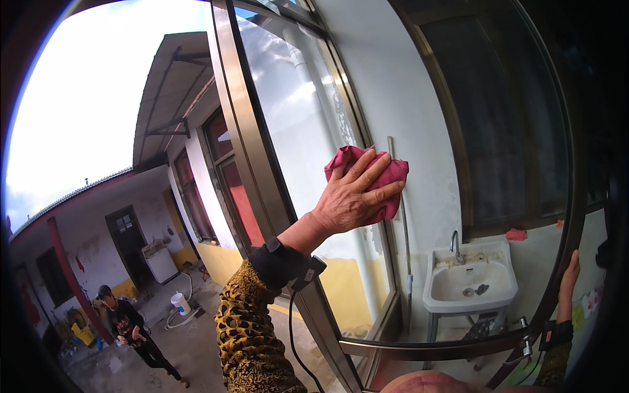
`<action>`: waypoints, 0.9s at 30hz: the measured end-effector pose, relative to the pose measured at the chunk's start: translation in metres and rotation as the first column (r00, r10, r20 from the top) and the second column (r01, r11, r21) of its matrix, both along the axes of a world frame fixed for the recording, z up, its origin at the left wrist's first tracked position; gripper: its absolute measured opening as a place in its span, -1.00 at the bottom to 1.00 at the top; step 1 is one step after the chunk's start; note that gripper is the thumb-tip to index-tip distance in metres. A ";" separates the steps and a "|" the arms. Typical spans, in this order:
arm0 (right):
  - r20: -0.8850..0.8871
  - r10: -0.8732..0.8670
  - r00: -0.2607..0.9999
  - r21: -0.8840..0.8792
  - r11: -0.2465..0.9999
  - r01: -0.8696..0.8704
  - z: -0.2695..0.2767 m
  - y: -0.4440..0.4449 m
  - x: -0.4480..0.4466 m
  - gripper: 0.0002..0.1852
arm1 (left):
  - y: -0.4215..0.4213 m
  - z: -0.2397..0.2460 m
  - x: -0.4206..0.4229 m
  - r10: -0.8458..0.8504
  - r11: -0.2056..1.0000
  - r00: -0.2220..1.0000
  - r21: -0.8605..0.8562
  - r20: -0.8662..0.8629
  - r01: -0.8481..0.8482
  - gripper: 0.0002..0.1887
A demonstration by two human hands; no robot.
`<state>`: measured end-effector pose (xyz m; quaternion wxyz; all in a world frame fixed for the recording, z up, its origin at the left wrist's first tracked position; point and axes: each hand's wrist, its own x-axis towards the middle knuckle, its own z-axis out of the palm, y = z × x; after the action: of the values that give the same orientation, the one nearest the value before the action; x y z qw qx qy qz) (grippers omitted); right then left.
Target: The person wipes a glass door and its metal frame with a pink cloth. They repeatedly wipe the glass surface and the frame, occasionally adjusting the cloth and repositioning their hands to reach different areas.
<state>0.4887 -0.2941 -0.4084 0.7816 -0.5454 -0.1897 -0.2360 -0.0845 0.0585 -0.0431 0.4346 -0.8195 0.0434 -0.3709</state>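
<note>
My left hand (pixel 361 196) lies spread over a folded magenta cloth (pixel 393 211) and presses it against the glass pane (pixel 290 132) of a metal-framed door. Its sleeve is leopard-patterned with a black cuff, and a small device with a cable is at the wrist. At the far right, my right hand (pixel 570 275) is on the outer edge of the door frame (pixel 565 231); its fingers point up and are partly hidden by the frame. A metal door handle (pixel 526 339) sits low on this side. The bottom rail (pixel 432 348) curves below the glass.
A stained white washbasin (pixel 471 280) with a tap stands behind the glass, under a dark window (pixel 496 113). A red rag (pixel 516 234) lies on the sill. In the courtyard are a person (pixel 130 324) in dark clothes, a white bucket (pixel 180 303), a hose and a washing machine (pixel 161 260).
</note>
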 end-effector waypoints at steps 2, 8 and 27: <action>-0.010 0.012 1.000 -0.047 0.999 -0.012 -0.002 -0.002 0.002 -0.31 | 0.018 0.019 -0.010 0.013 1.000 0.985 0.010 0.174 -0.015 -0.22; -0.002 -0.018 1.000 -0.068 0.998 0.017 -0.007 -0.002 0.005 -0.30 | 0.072 0.152 -0.023 0.072 0.967 0.791 -0.236 0.607 0.093 -0.48; 0.050 -0.075 0.996 -0.108 0.991 0.080 0.055 0.011 -0.087 -0.38 | -0.051 0.141 0.140 -0.281 0.959 0.870 0.148 0.406 0.241 -0.48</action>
<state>0.4019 -0.2831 -0.3533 0.7362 -0.5889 -0.1989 -0.2679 0.0552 0.0074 0.0983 0.4169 -0.6853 0.0757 -0.5924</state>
